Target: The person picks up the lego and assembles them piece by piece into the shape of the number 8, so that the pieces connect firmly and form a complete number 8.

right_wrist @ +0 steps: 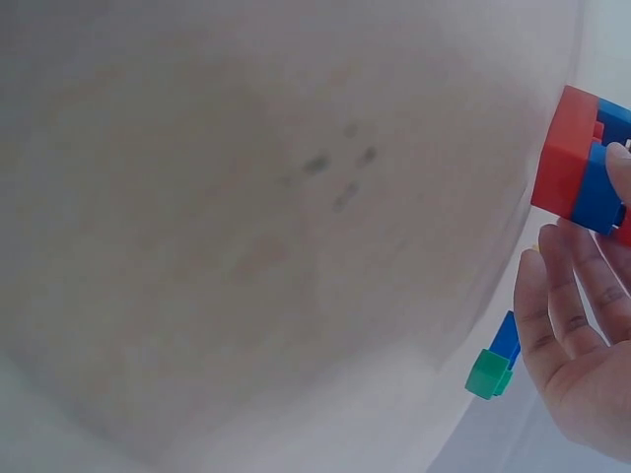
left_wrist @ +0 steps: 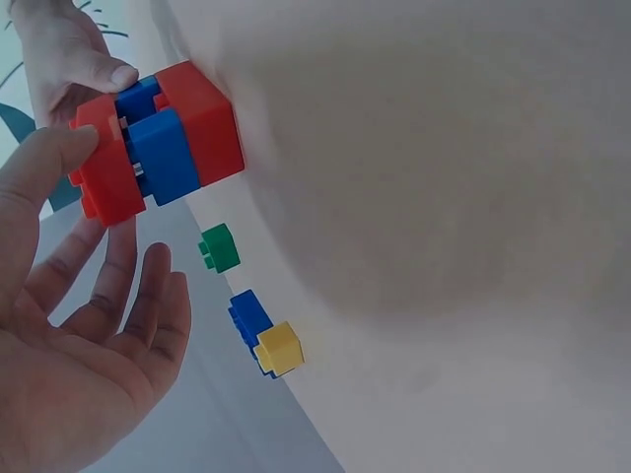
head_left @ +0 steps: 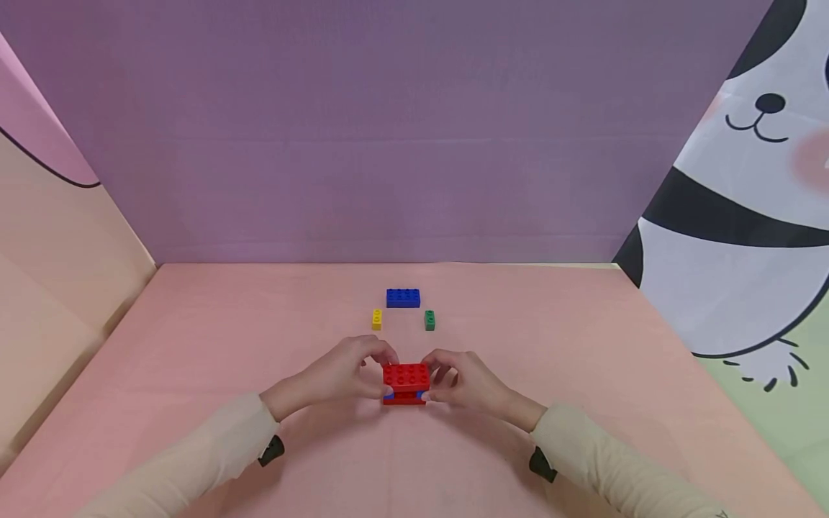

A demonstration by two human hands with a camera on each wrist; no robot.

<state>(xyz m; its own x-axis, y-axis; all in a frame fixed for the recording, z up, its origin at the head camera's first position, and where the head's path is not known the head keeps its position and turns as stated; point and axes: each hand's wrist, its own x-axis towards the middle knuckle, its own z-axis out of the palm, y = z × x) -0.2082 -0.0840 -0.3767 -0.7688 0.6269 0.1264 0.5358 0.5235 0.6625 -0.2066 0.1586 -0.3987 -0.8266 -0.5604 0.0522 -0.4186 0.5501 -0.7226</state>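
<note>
A stack of toy bricks stands on the pink surface: a lower red brick (left_wrist: 205, 123), two blue bricks (left_wrist: 168, 156) side by side with a gap, and an upper red brick (head_left: 406, 375). Studs show in a narrow gap between the upper red brick and the nearer blue brick in the left wrist view. My left hand (head_left: 350, 370) grips the upper red brick's left end, thumb in front and fingers behind. From the other side my right hand (head_left: 469, 385) holds the right end, its thumb near the seam with the blue brick (right_wrist: 596, 192).
Behind the stack lie a yellow brick (head_left: 377, 319), a green brick (head_left: 430, 320) and a wider blue brick (head_left: 403, 298). A purple panel (head_left: 388, 144) rises at the table's back edge, with a panda-printed panel (head_left: 745, 288) on the right.
</note>
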